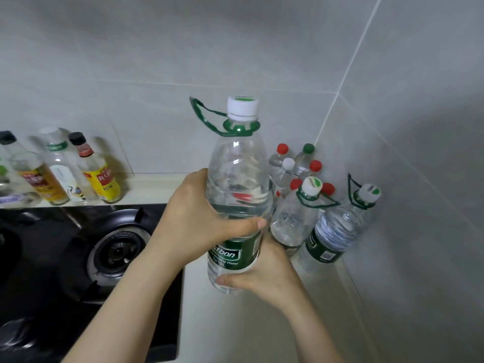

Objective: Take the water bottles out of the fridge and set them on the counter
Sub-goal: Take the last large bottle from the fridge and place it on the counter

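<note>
A large clear water bottle (237,179) with a white cap, green carry loop and green label is held upright over the pale counter (235,323). My left hand (193,221) grips its middle from the left. My right hand (264,273) grips its lower part from the right, fingers curled under the label. Whether its base touches the counter, I cannot tell. Two more large green-label bottles (296,218) (337,229) stand in the corner to the right. Several small bottles (288,166) with red, green and white caps stand behind them.
A black gas stove (110,247) fills the left half, right beside the counter strip. Several sauce and oil bottles (99,174) line the ledge behind it. Grey tiled walls (406,127) close the counter at the back and right.
</note>
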`<action>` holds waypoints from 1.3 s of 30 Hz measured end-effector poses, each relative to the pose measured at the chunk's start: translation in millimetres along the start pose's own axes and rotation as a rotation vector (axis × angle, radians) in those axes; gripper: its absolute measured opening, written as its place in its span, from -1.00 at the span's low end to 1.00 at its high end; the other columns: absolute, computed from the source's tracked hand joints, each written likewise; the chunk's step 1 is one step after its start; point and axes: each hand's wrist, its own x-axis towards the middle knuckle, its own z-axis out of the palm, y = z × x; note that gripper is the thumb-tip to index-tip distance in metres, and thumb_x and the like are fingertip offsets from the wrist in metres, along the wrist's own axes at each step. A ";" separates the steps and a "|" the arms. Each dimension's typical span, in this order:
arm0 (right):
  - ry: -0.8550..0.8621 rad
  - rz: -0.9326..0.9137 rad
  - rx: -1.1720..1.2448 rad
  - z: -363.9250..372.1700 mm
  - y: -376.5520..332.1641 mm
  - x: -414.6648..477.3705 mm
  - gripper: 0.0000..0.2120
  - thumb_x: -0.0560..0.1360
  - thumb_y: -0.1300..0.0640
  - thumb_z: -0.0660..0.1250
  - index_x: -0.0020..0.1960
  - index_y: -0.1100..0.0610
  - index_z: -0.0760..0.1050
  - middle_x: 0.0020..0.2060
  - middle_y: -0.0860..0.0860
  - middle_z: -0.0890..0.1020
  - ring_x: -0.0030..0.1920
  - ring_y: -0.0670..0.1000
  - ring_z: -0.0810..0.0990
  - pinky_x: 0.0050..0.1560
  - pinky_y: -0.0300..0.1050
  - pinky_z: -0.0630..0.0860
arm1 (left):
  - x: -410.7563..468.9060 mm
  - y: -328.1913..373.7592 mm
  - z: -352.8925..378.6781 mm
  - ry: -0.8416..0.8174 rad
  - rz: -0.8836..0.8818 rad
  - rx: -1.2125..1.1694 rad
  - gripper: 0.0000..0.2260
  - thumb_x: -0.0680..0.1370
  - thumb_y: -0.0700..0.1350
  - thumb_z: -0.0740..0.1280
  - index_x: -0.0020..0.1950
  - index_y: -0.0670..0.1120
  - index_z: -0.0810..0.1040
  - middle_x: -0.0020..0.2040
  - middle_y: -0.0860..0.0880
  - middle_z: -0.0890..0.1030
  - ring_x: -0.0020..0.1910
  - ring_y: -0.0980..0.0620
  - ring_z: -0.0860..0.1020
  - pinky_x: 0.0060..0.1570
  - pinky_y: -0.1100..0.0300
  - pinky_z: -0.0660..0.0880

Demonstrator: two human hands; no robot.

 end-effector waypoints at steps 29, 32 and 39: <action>0.073 0.145 0.140 66.9 111.5 68.4 -0.17 0.05 -0.04 0.66 0.25 -0.12 0.41 0.10 -0.20 0.65 0.12 -0.15 0.63 0.13 0.01 0.60 | 54.8 -89.5 43.1 -0.230 -0.057 0.142 -0.48 0.14 0.04 0.64 -0.11 0.32 0.39 -0.07 0.25 0.57 -0.06 0.26 0.56 -0.09 0.44 0.46; 0.104 0.145 0.136 70.3 117.4 73.7 -0.18 0.06 -0.05 0.66 0.26 -0.11 0.42 0.10 -0.21 0.65 0.13 -0.18 0.62 0.14 -0.03 0.59 | 61.0 -99.1 49.9 -0.249 -0.065 0.103 -0.48 0.13 0.07 0.63 -0.01 0.26 0.48 -0.03 0.21 0.62 -0.02 0.28 0.57 -0.06 0.38 0.52; 0.179 0.146 0.139 76.1 125.2 82.5 -0.27 0.10 -0.03 0.63 0.23 -0.04 0.47 0.07 -0.18 0.66 0.10 -0.18 0.63 0.10 -0.07 0.59 | 68.8 -108.5 57.4 -0.252 -0.005 0.087 -0.40 0.14 0.03 0.64 0.00 0.38 0.40 0.00 0.34 0.55 0.06 0.45 0.48 -0.06 0.61 0.36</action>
